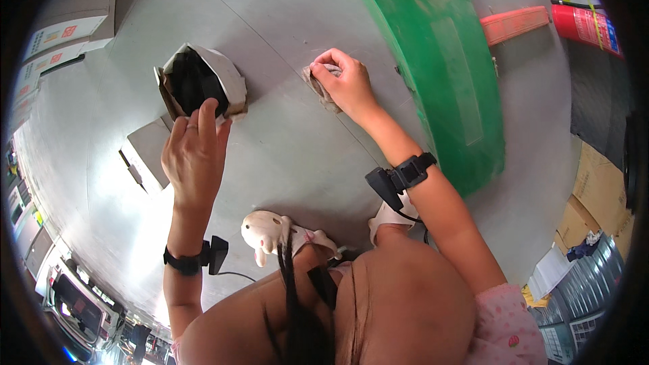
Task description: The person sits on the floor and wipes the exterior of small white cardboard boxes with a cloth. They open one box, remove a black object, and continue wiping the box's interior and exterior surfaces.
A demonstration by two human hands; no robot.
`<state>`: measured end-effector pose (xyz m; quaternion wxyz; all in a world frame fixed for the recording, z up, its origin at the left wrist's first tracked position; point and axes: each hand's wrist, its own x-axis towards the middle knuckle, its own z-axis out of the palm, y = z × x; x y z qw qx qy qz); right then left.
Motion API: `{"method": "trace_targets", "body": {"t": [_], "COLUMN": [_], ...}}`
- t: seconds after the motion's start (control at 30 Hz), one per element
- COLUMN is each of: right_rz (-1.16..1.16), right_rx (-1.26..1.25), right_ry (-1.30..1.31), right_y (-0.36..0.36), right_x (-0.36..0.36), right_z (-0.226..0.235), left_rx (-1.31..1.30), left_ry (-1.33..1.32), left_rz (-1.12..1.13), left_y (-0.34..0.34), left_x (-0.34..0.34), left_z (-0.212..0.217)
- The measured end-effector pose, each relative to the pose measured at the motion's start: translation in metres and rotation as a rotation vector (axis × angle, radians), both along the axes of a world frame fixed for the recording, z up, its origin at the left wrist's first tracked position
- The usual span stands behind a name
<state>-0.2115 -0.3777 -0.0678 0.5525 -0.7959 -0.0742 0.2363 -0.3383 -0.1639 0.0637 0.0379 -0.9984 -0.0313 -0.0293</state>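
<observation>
The right hand (pixel 345 84) pinches a crumpled grey wad (pixel 319 84) against the grey floor (pixel 291 155), while the left hand (pixel 196 152) (fingers extended, holding nothing) touches the open cardboard box (pixel 203 81) nearby.

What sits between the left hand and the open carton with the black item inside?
Nothing visible: the left hand already has its fingertips at the open carton, touching its lower rim beside the black item.
</observation>
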Motion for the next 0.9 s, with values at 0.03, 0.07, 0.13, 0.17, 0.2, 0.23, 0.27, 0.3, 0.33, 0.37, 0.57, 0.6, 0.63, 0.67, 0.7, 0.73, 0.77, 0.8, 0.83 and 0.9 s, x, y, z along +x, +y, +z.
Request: {"method": "trace_targets", "body": {"t": [0.03, 0.07, 0.13, 0.17, 0.2, 0.23, 0.27, 0.3, 0.33, 0.37, 0.57, 0.6, 0.63, 0.67, 0.7, 0.73, 0.77, 0.8, 0.83, 0.9], "right_rz": [-0.002, -0.004, -0.069, -0.125, -0.182, -0.204, -0.226, -0.25, -0.202, -0.157, 0.141, 0.201, 0.207, 0.211, 0.198, 0.185, 0.157, 0.131, 0.103, 0.05], "right_rx": [0.006, 0.012, 0.082, 0.15, 0.222, 0.27, 0.316, 0.362, 0.417, 0.437, 0.173, 0.114, 0.106, 0.135, 0.147, 0.158, 0.118, 0.085, 0.051, 0.031], "right_ry": [-0.01, -0.02, -0.023, -0.011, 0.009, 0.035, 0.061, 0.086, 0.132, 0.059, -0.754, -0.833, -0.836, -0.813, -0.801, -0.788, -0.792, -0.792, -0.793, -0.771], "right_y": [0.0, 0.0, 0.002, 0.004, 0.007, 0.015, 0.021, 0.027, 0.032, 0.038, 0.059, 0.06, 0.064, 0.07, 0.071, 0.071, 0.069, 0.067, 0.065, 0.065], "right_x": [-0.001, -0.002, -0.003, -0.006, -0.012, -0.019, -0.026, -0.032, -0.035, -0.039, -0.044, -0.046, -0.051, -0.061, -0.063, -0.064, -0.06, -0.053, -0.046, -0.035], "right_z": [-0.001, -0.002, -0.005, -0.006, -0.005, 0.007, 0.021, 0.038, 0.049, 0.058, 0.096, 0.102, 0.108, 0.105, 0.103, 0.102, 0.1, 0.096, 0.092, 0.087], "left_rx": [-0.058, -0.116, -0.224, -0.278, -0.326, -0.427, -0.668, -0.829, -0.982, -1.134, -1.452, -1.434, -1.428, -1.434, -1.444, -1.455, -1.469, -1.478, -1.487, -1.485], "left_ry": [-0.001, -0.002, 0.003, -0.007, -0.011, -0.047, -0.071, -0.103, -0.141, -0.17, -0.192, -0.179, -0.206, -0.219, -0.233, -0.246, -0.223, -0.215, -0.207, -0.204], "left_rz": [0.038, 0.076, 0.233, 0.308, 0.383, 0.448, 0.552, 0.636, 0.72, 0.751, 0.854, 0.834, 0.841, 0.829, 0.814, 0.799, 0.804, 0.805, 0.807, 0.813], "left_y": [-0.001, -0.003, -0.004, -0.003, -0.002, 0.008, 0.019, 0.025, 0.03, 0.032, 0.007, 0.002, -0.01, -0.013, -0.015, -0.016, -0.016, -0.017, -0.02, -0.024], "left_x": [0.004, 0.007, 0.016, 0.02, 0.023, 0.023, 0.022, 0.022, 0.022, 0.02, -0.008, -0.012, -0.012, -0.013, -0.014, -0.014, -0.013, -0.012, -0.01, -0.006], "left_z": [-0.001, -0.001, 0.0, 0.001, 0.004, 0.003, 0.006, 0.011, 0.016, 0.021, 0.003, 0.001, 0.004, 0.003, 0.002, 0.001, 0.001, 0.002, 0.003, 0.003]}}
